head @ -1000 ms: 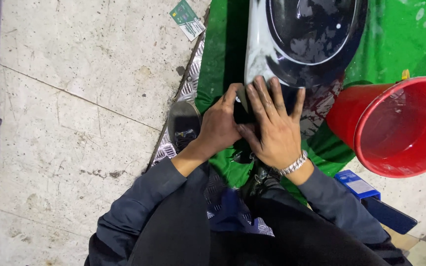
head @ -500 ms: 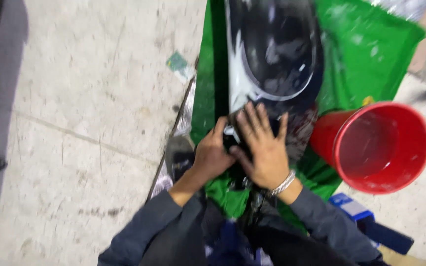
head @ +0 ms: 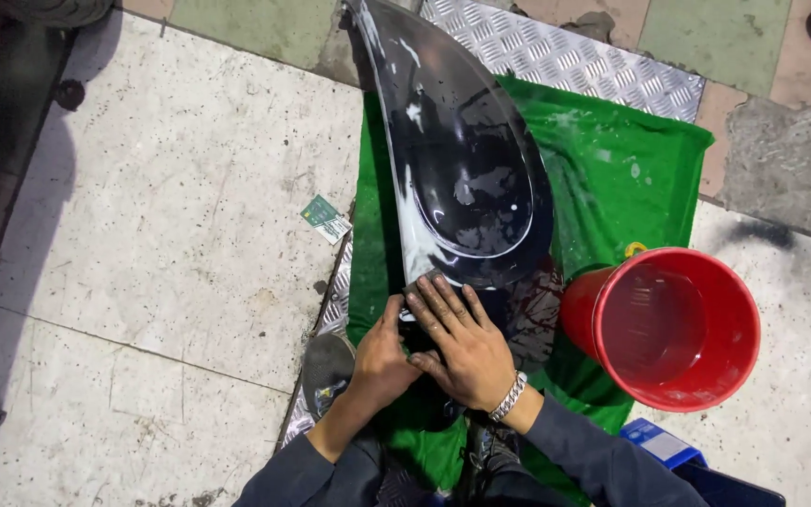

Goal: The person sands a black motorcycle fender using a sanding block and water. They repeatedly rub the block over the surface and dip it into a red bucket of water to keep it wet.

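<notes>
Fingers (head: 443,310) of the right hand (head: 466,352) lie spread and flat, pressing a small dark pad (head: 421,284) against the near end of the black panel (head: 466,160); the left hand (head: 382,361) sits just beside it at 9 o'clock, thumb tucked against the right hand, its fingers curled under so I cannot tell what they grip. That panel — long, curved, glossy, streaked with white residue — rests on a green cloth (head: 631,169) spread over a ridged metal plate (head: 556,56) on the floor, running from the hands toward 12 o'clock. A red bucket (head: 673,324) stands at 3 o'clock, near but not touching the hands.

To rub well here, I judge the pad should stay flat under even pressure from all the fingers, not the tips alone, so no grooves form. Short overlapping strokes along the curve — not across the raised edge line — look safest. The left hand can steady the panel so it does not slide on the cloth.
</notes>
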